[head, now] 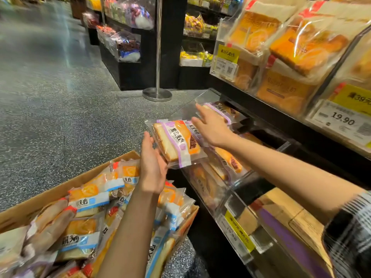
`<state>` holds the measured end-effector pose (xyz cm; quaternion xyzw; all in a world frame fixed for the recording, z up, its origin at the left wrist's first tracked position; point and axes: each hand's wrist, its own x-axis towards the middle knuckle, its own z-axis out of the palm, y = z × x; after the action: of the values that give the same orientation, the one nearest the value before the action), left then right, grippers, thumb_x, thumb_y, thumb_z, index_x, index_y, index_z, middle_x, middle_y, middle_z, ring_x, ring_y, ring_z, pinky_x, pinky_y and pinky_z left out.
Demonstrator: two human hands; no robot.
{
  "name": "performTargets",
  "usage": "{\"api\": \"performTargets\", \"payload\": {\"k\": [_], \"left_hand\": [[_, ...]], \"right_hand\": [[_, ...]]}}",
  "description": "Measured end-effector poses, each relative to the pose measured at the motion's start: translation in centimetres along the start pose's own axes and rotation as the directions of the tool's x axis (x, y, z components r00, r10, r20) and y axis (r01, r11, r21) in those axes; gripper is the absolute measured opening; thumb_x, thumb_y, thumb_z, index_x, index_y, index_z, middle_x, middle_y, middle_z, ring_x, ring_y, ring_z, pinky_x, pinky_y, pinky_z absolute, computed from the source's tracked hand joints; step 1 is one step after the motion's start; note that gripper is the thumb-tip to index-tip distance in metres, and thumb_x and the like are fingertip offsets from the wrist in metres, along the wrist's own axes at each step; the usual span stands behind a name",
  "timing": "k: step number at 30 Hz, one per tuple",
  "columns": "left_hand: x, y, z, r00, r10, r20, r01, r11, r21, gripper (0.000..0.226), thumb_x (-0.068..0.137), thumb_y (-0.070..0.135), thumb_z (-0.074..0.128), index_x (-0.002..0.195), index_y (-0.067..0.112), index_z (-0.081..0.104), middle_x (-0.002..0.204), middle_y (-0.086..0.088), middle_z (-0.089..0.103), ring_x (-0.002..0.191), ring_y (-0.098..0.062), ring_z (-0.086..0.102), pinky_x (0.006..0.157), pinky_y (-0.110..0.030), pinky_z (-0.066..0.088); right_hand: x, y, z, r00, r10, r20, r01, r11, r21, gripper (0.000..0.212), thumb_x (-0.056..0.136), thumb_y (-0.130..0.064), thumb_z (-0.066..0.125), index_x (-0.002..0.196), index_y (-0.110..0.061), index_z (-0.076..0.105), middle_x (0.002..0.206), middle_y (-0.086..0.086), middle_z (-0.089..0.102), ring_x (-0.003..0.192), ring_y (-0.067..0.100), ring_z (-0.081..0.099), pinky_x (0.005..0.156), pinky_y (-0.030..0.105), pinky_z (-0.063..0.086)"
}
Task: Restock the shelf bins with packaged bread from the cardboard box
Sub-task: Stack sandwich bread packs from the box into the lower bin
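— What's in the brown cardboard box point(50, 194)?

— Clear-wrapped packets of sliced bread point(88, 199), most with blue and white bands, heaped loosely. The box is cut off at the lower left edge, so its full extent cannot be told.

— And beside the box?

— To its right stands a clear acrylic shelf bin point(202, 109) on the dark lower shelf. It holds purple-banded sandwich bread packets; those deeper inside are blurred behind the plastic wall.

— The hands?

— Above the box's far right corner, the left hand point(153, 167) has straight fingers under the edge of a purple-banded bread packet point(176, 142), carrying it over the bin's front wall. The right hand point(210, 125) reaches over the bin, fingers extended and lying flat on another purple-striped packet point(220, 110) inside; whether the thumb grips anything is hidden.

— Higher up?

— Above the bin, tilted clear bins hold large orange-crusted toast loaves point(307, 47), with yellow price tags point(227, 54) in front. Their small print is unreadable.
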<state>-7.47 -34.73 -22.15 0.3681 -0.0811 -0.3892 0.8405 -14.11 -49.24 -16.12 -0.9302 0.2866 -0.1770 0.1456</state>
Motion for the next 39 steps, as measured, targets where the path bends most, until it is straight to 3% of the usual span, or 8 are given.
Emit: {"api": "performTargets", "payload": {"k": [3,6,11,17,21,24,33,39], "left_hand": [[-1.4,-0.3,1.1,0.996,-0.049,0.07,0.058,0.989,-0.133,0.065,0.096,0.061,0.02,0.141,0.019,0.039,0.132,-0.013,0.056,0.111,-0.026,0.06,0.086,-0.044,0.048],[-2.4,-1.3,1.6,0.988,-0.07,0.139,0.095,0.977,-0.19,0.067,0.091,0.068,0.02,0.12,0.018,0.054,0.112,-0.01,0.066,0.101,-0.023,0.064,0.083,-0.041,0.049],[-3.9,-2.1,3.1,0.962,-0.172,0.213,0.2,0.973,-0.117,0.08,0.09,0.067,0.024,0.147,0.011,0.029,0.138,-0.02,0.05,0.123,-0.034,0.052,0.098,-0.049,0.043],[-3.4,-2.1,3.1,0.992,-0.087,0.094,0.095,0.992,-0.079,0.059,0.101,0.046,0.028,0.144,0.006,0.032,0.129,-0.024,0.055,0.117,-0.034,0.057,0.094,-0.045,0.049],[-3.2,-2.3,2.6,0.995,-0.049,0.082,0.038,0.99,0.134,0.036,0.103,0.029,0.034,0.133,0.01,0.043,0.118,-0.013,0.062,0.104,-0.022,0.064,0.092,-0.04,0.051],[-3.0,-2.5,2.3,0.996,-0.039,0.077,0.026,0.986,0.166,0.023,0.102,0.022,0.038,0.121,0.013,0.048,0.109,-0.009,0.066,0.094,-0.017,0.066,0.088,-0.037,0.052],[-2.8,-2.7,1.5,0.993,-0.085,0.085,0.066,0.977,0.202,0.017,0.101,0.021,0.041,0.109,0.015,0.055,0.102,-0.007,0.068,0.091,-0.02,0.068,0.083,-0.035,0.054],[-3.1,-1.6,0.5,0.991,-0.105,0.079,0.08,0.958,0.275,0.014,0.099,0.019,0.045,0.105,0.015,0.057,0.103,-0.01,0.069,0.091,-0.02,0.069,0.083,-0.036,0.054]], "right_hand": [[-3.1,-3.2,-0.3,0.987,0.066,0.15,-0.097,0.972,0.213,0.073,0.093,-0.051,0.05,0.15,-0.012,0.028,0.154,0.007,0.033,0.14,0.022,0.032,0.109,0.029,0.026],[-4.4,-3.5,-0.6,0.972,0.124,0.2,-0.152,0.979,0.133,0.1,0.073,-0.065,0.066,0.149,-0.015,0.026,0.153,0.009,0.031,0.139,0.025,0.033,0.111,0.036,0.031],[-4.9,-1.1,-3.6,0.927,0.182,0.328,-0.256,0.946,0.198,0.104,0.071,-0.027,0.08,0.153,-0.023,0.017,0.156,0.001,0.028,0.138,0.018,0.033,0.107,0.026,0.029],[-4.6,3.2,-6.4,0.955,0.262,0.137,-0.225,0.945,-0.239,0.083,0.076,-0.035,0.075,0.146,-0.028,0.031,0.135,0.012,0.04,0.12,0.03,0.046,0.098,0.039,0.044],[-4.8,5.1,-4.7,0.831,0.492,0.26,-0.272,0.766,-0.582,0.078,0.086,-0.011,0.061,0.15,-0.023,0.019,0.148,0.019,0.025,0.127,0.037,0.042,0.099,0.044,0.046],[-4.6,5.1,-4.4,0.798,0.543,0.26,-0.295,0.729,-0.618,0.08,0.089,-0.006,0.053,0.153,-0.012,0.006,0.153,0.019,0.02,0.131,0.036,0.04,0.102,0.042,0.044],[-4.5,4.9,-4.8,0.747,0.638,0.184,-0.473,0.706,-0.528,0.055,0.084,-0.017,0.06,0.135,-0.002,0.047,0.107,0.008,0.051,0.092,0.021,0.055,0.069,0.029,0.045],[-5.5,3.7,-4.6,0.872,0.484,-0.069,-0.447,0.733,-0.513,0.062,0.087,-0.033,0.064,0.138,-0.005,0.042,0.136,0.013,0.045,0.123,0.03,0.047,0.099,0.039,0.041]]}}
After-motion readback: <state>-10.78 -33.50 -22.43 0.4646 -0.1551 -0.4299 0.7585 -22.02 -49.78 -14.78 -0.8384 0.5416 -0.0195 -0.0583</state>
